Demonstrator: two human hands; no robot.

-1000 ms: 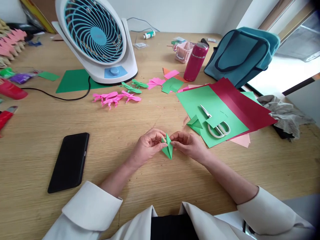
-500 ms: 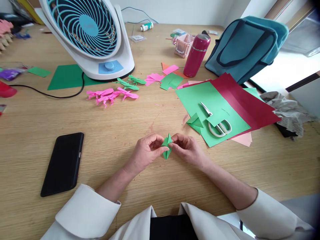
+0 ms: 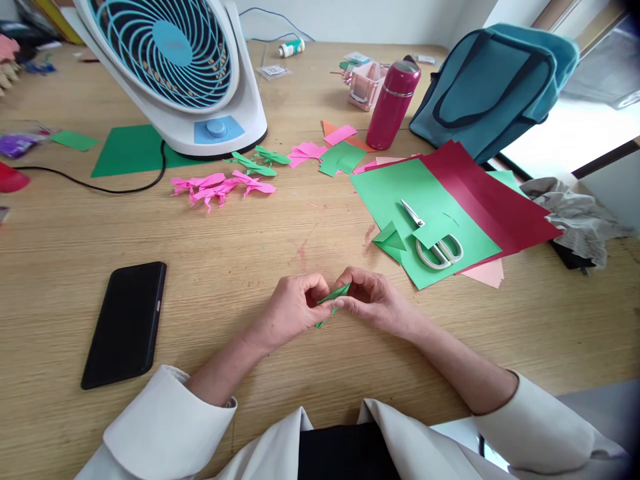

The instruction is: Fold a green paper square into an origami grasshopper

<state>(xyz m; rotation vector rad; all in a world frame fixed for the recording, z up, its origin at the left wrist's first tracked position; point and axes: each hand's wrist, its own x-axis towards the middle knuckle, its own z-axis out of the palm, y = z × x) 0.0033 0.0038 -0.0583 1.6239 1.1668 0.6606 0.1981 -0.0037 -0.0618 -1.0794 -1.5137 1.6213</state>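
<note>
Clamping folded green paper (image 3: 338,293) in fingertips of left hand (image 3: 293,305) and right hand (image 3: 375,301), over wooden table (image 3: 235,253) between smartphone (image 3: 125,325) and scissors (image 3: 442,255), apparently mid-fold, likely needing aligned edges before firm creasing.

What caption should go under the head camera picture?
Left hand and right hand hold folded green paper, a phone and scissors lying nearby.

There are two hands (image 3: 293,308), one held green paper (image 3: 336,293), one fan (image 3: 173,43), one phone (image 3: 124,325), one flask (image 3: 391,110), one bag (image 3: 493,97) and one pair of scissors (image 3: 443,254).
</note>
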